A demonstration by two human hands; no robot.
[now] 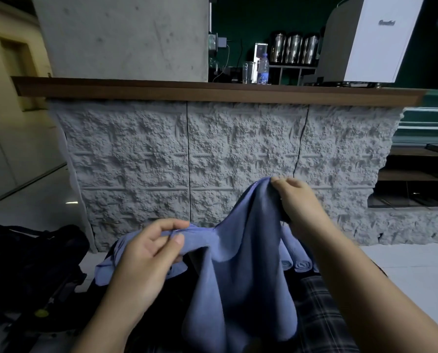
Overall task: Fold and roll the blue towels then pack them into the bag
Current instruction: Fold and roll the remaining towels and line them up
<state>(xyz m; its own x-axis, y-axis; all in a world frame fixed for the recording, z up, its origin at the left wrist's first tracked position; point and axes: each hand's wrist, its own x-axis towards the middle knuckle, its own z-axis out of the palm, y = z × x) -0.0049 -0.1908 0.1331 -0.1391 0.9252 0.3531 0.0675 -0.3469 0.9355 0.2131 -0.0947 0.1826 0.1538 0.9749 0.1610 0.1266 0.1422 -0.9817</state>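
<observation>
My right hand point(295, 200) is the higher of the two: its fingers are curled over and pinching a bunched corner of the blue towel point(238, 271), held up in front of the rough grey front of the bench point(212, 159). My left hand point(149, 248) sits lower and nearer to me, thumb and forefinger pinching the same top edge further along, with the other fingers loosely curled under the cloth. Between the two grips the edge sags in a shallow dip, so it runs on a slant, up to the right and down to the left, and the body of the towel hangs from it toward my lap.

That slant is what I judge the next move turns on. The edge is slack and tilted, so I would want the two hands drawn apart and brought level before any fold; the left hand is the one that has to rise. The towel's length seems to lie across me, from hand to hand, though the hanging folds hide its far corners.

Behind the drape, just below my right forearm, I can see rolled towels point(299, 266) lying side by side. The bag point(32, 263), dark and slumped, lies on the floor well off to my left, so the left hand is the nearer one for packing.
</observation>
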